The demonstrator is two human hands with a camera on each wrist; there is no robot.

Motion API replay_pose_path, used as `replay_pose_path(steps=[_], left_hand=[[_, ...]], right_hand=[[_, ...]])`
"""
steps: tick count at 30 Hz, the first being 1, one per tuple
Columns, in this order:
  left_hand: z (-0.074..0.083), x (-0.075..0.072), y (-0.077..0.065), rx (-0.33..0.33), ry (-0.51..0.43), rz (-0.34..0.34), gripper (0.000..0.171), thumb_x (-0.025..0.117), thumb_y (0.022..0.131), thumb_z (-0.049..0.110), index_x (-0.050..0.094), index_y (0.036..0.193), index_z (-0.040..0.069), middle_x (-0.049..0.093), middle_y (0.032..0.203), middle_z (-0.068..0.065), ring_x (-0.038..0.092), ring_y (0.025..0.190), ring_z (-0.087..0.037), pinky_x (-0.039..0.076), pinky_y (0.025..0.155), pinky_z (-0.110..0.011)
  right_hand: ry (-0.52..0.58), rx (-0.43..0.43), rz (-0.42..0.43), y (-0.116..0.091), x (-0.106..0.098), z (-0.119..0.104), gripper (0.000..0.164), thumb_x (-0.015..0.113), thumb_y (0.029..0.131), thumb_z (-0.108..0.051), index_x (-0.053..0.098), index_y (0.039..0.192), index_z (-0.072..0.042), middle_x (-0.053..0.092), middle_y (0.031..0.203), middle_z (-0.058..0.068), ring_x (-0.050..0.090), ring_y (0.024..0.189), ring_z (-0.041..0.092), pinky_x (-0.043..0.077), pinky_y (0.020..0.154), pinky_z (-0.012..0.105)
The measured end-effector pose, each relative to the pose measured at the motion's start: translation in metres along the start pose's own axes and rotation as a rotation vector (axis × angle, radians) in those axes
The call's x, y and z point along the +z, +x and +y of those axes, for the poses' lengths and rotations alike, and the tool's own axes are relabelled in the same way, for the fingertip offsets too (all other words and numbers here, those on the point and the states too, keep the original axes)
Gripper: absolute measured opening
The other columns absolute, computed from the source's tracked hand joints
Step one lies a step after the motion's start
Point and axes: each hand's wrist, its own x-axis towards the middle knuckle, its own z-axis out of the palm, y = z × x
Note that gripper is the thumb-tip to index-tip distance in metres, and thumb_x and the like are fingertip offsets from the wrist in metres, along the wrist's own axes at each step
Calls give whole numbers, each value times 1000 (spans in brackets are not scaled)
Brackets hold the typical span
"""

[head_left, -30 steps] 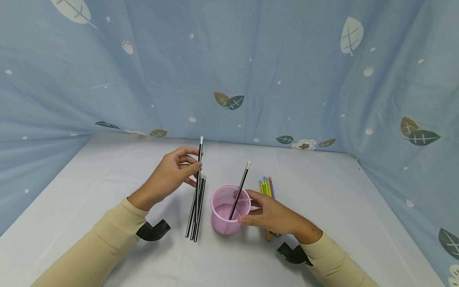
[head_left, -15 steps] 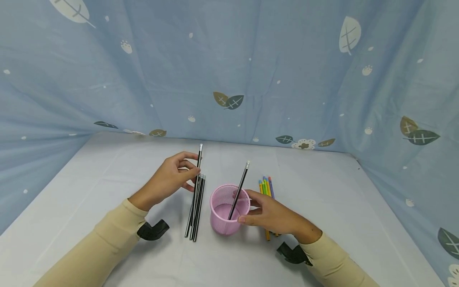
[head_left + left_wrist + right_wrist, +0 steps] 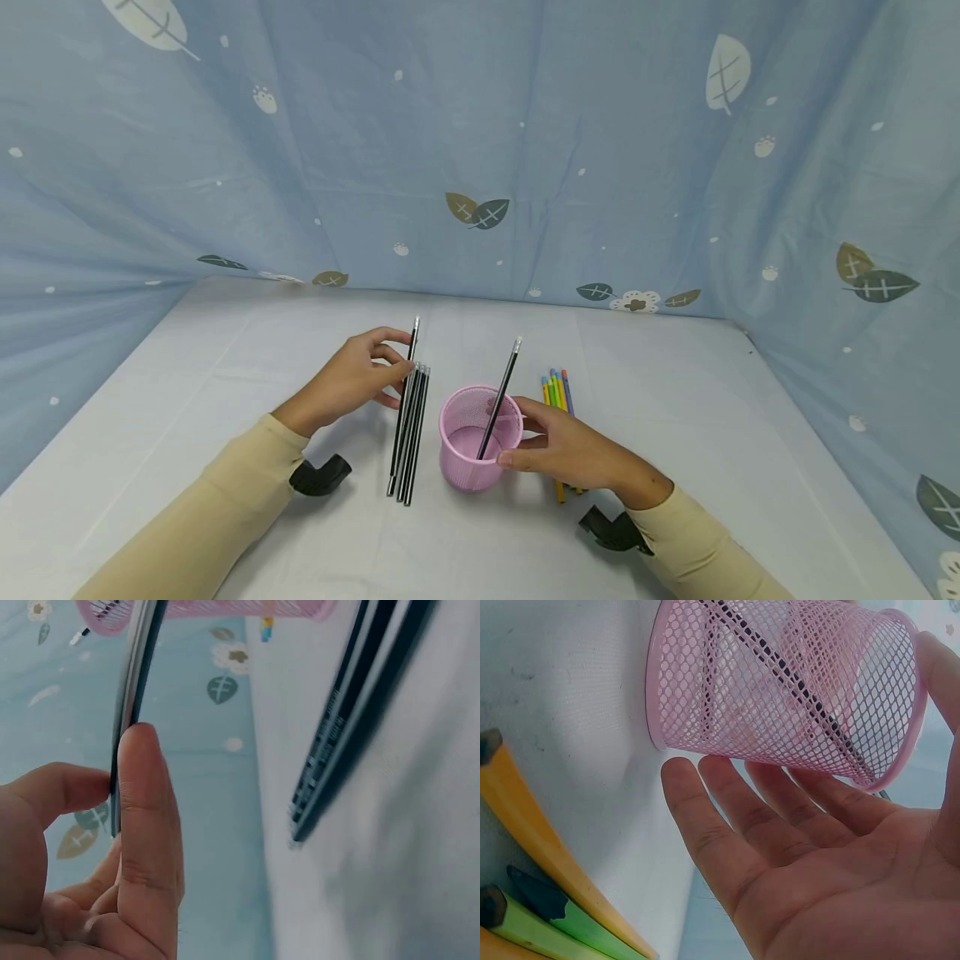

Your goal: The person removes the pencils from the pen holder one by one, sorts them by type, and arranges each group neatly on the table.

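Note:
My left hand (image 3: 348, 379) pinches a black pencil (image 3: 413, 335) near its eraser end, between thumb and fingers. Its lower part lies along the left side of several black pencils (image 3: 412, 454) on the table. In the left wrist view the held pencil (image 3: 136, 667) stands apart from the lying pencils (image 3: 337, 720). A pink mesh pencil cup (image 3: 468, 477) stands upright to their right, one black pencil (image 3: 502, 392) leaning inside it. My right hand (image 3: 562, 450) holds the cup's right side; in the right wrist view the thumb (image 3: 941, 679) is at the rim, fingers along the mesh.
Several coloured pencils (image 3: 556, 390) lie right of the cup, partly hidden under the right hand. The white table (image 3: 675, 400) ends at a blue leaf-patterned cloth (image 3: 480, 125) behind. Dark curved pieces (image 3: 321, 477) sit by both cuffs.
My left hand has come down toward me, lowering the pinched black pencil beside the lying ones. The right hand and cup have stayed in place.

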Motion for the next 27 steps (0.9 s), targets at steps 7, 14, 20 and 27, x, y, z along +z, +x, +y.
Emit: replay_pose_path(steps=[7, 14, 20, 27], left_hand=[[-12, -1, 4, -43, 44, -32, 53, 63, 98, 13, 42, 145, 0, 64, 112, -26, 69, 75, -22, 65, 68, -39], [-21, -3, 7, -76, 53, -53, 52, 63, 98, 13, 42, 144, 0, 65, 107, -24, 69, 71, -23, 65, 68, -38], [-26, -5, 8, -97, 64, -65, 52, 64, 97, 15, 43, 143, 0, 66, 106, -21, 68, 73, -22, 65, 69, -38], [-31, -8, 9, -118, 88, -76, 52, 65, 97, 15, 44, 142, 1, 66, 106, -18, 69, 76, -21, 65, 70, -36]], right_hand=[[-10, 9, 7, 0, 0, -1, 68, 72, 94, -24, 38, 152, -12, 50, 147, 13, 52, 135, 34, 55, 102, 28], [-9, 4, 7, 1, 0, -1, 67, 71, 94, -23, 38, 152, -13, 50, 148, 12, 51, 136, 32, 54, 102, 28], [-23, 7, 7, 0, 0, -1, 67, 71, 95, -23, 38, 152, -13, 50, 148, 12, 52, 135, 33, 54, 102, 28], [-12, 7, 1, 0, 0, -1, 68, 71, 95, -24, 37, 152, -12, 50, 147, 14, 53, 134, 35, 55, 101, 28]])
